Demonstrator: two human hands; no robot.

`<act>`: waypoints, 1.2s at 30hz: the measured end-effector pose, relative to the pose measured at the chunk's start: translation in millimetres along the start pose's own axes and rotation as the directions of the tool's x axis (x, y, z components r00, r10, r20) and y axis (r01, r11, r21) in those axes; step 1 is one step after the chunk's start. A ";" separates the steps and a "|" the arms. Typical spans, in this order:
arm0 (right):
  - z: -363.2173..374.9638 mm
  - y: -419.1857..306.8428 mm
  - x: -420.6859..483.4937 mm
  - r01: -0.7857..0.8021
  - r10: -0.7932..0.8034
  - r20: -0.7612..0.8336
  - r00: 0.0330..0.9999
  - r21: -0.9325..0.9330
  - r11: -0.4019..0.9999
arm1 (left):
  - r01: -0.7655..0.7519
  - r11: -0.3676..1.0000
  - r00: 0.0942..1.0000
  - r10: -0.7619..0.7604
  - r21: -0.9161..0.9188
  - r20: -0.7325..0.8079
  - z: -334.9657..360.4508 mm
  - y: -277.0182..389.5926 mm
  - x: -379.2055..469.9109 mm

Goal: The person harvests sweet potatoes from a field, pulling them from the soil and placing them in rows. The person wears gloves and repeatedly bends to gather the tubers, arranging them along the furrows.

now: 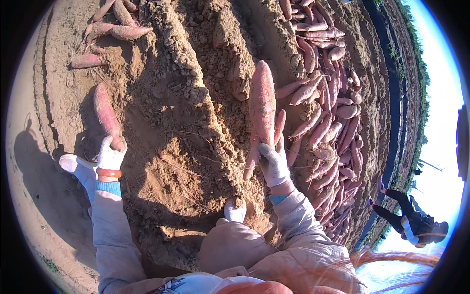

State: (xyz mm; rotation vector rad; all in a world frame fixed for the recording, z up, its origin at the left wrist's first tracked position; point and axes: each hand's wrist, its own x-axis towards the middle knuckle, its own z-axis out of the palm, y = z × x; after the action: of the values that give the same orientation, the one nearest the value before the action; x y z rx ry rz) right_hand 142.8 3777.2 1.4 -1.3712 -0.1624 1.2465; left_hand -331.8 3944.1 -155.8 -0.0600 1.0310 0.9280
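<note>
My left hand [111, 154], in a white glove, grips the near end of a long reddish sweet potato [106, 110] above the loose soil. In my right hand [274, 165], gloved too and soiled, is a cluster of sweet potatoes [263, 103]: one large and upright, with thinner ones on either side. That hand is beside a long heap of sweet potatoes [330, 147] at the right. Beyond my left hand, several more sweet potatoes [126, 32] lie on the soil at the upper left.
A soil ridge [198, 88] runs between my hands, with dug earth [170, 176] left of it. My shoes [235, 210] and bent knee [235, 246] are close below. Another person [407, 217] is in the field at the far right, near a dark strip [385, 73].
</note>
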 end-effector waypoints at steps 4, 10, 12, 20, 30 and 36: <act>-74.1 -24.5 23.4 0.256 -0.364 -0.387 0.847 -0.303 0.918 | 0.052 0.997 0.999 -0.051 -0.060 0.019 0.5 -53.8 -49.3; -134.8 -6.4 42.6 0.263 -0.561 -0.034 0.827 -0.858 0.440 | 0.173 0.984 0.979 -0.166 -0.050 0.122 84.1 -137.6 -111.2; -89.5 5.6 6.5 0.311 -0.353 0.075 0.933 -0.661 0.683 | -0.258 0.846 0.932 0.090 0.467 0.351 63.1 -151.1 -128.1; 13.6 2.7 -135.9 -0.126 0.117 0.076 0.990 0.130 0.983 | -0.366 0.367 0.820 -0.307 0.855 0.483 237.3 -222.7 -295.9; -305.1 -17.7 -80.3 0.109 -0.243 -0.731 0.638 -0.227 0.968 | -0.422 0.556 0.906 0.283 0.716 0.315 75.5 -159.3 -356.7; -310.9 -33.8 -126.6 0.265 -0.396 -0.274 0.876 -0.412 0.872 | -0.417 0.821 0.901 0.432 0.390 0.053 20.8 -124.5 -451.4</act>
State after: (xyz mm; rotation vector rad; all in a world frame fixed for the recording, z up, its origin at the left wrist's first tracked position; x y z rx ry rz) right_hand 332.8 3498.5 6.9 -1.7759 -0.3807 0.6797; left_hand -314.6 3589.9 150.6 0.5137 1.2781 1.1048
